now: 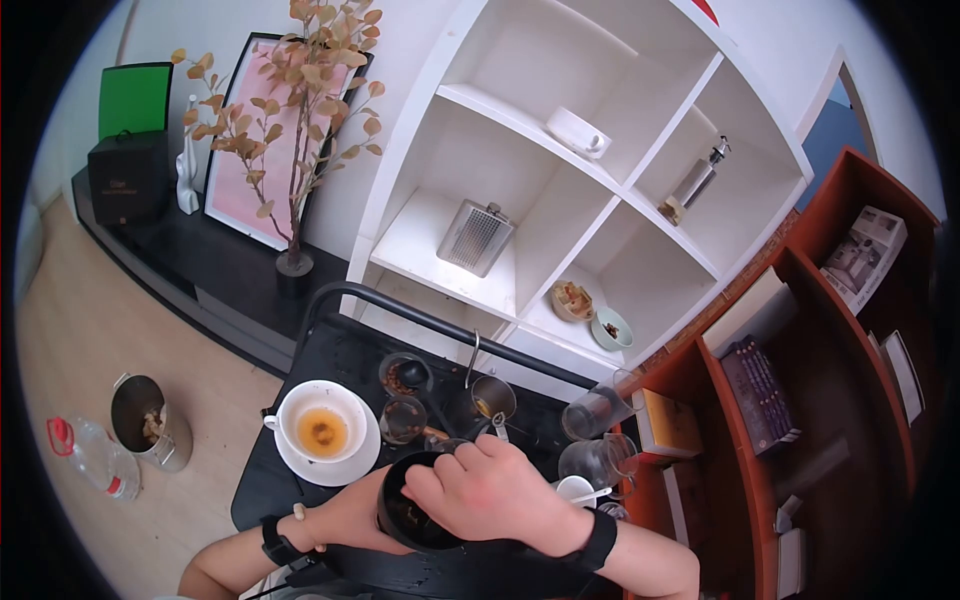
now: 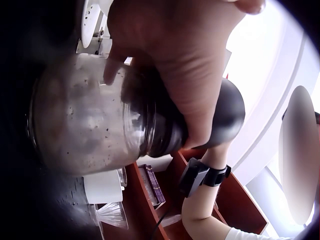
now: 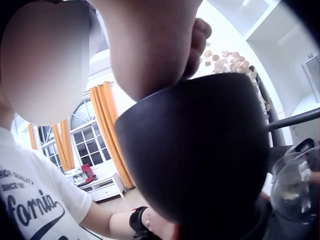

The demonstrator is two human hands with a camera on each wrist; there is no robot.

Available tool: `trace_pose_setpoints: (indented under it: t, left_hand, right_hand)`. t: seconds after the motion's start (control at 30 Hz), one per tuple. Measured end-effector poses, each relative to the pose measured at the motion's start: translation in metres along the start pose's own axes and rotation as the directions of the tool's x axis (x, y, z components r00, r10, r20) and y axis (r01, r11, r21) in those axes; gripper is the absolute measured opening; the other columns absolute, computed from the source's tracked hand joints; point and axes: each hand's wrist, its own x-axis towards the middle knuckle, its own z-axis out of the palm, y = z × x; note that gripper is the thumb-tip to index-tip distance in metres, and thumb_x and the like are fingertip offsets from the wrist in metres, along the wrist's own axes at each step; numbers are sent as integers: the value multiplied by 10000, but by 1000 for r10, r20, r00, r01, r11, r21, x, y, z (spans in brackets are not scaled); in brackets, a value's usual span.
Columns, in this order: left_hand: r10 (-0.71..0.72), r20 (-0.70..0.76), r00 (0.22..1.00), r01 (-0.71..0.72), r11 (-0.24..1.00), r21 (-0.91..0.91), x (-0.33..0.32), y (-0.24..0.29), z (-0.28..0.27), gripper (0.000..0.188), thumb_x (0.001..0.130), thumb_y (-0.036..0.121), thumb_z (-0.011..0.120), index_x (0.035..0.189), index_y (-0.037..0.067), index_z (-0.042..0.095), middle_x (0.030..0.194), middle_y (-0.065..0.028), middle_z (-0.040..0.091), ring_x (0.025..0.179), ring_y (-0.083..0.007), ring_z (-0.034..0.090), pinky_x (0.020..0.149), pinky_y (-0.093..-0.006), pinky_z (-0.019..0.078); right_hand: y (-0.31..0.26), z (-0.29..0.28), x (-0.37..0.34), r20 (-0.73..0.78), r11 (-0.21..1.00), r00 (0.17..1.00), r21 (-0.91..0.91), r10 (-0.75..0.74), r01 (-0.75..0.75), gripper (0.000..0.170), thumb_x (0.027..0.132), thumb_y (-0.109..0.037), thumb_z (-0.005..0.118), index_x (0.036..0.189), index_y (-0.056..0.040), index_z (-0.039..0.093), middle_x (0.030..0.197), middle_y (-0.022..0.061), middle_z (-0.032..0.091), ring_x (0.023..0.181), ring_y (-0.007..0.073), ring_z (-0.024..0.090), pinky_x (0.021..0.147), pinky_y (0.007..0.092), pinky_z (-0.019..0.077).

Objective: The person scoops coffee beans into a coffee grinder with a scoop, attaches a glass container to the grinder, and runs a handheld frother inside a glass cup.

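My left hand (image 1: 345,518) grips a black cup-shaped vessel (image 3: 200,150) from its side. In the left wrist view it sits on a clear glass jar (image 2: 82,122) lined with droplets, and the fingers wrap around the black part where the two meet. My right hand (image 1: 490,490) is over the mouth of the vessel, fingers curled and reaching inside the rim; I cannot tell what they hold there. Dark bits show inside. Left of the hands stands a white cup (image 1: 322,422) with some brown liquid, on a white saucer (image 1: 330,475).
Glass cups (image 1: 403,420) and a metal jug (image 1: 492,397) stand behind the hands on the black table (image 1: 262,470). Glass pitchers (image 1: 592,462) and a small white cup (image 1: 574,490) are at right. A white shelf rises beyond. A metal pot (image 1: 175,440) and plastic bottle (image 1: 105,465) sit at left.
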Motion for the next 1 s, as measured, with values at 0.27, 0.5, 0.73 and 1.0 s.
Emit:
trace_pose_setpoints:
  t: [0.27,0.5,0.73,1.0]
  left_hand:
    - [-9,-94,996,17,995,94,-3,5,9,733,536,226,782,1145,39,420,1109,-107,480,1032,-236,473,891,-310,361]
    - [5,-31,1000,-7,998,-64,-3,-8,-6,725,545,205,789,1148,40,425,1074,-88,529,996,-190,510,872,-296,384]
    - [46,295,954,10,983,-185,0,-13,-24,532,645,109,733,1110,37,486,1046,-48,552,980,-125,502,875,-247,372]
    - [31,237,971,33,964,-263,-1,8,-21,507,643,106,724,1093,38,500,1029,-47,568,982,-128,517,857,-247,390]
  right_hand:
    - [-36,-3,13,122,794,796,-257,593,-551,277,787,-254,563,596,-123,410,408,-33,392,337,119,444,357,247,311]
    - [11,-14,0,26,876,994,470,106,-105,175,769,-254,599,798,-83,571,718,59,529,712,184,541,634,280,404]
    - [13,20,6,234,-98,972,968,31,-230,326,857,-183,486,576,-24,532,576,56,522,584,189,517,598,277,416]
    - [-9,20,17,476,-348,833,860,281,-374,500,916,-258,435,466,-42,451,395,-13,413,345,40,353,366,193,254]
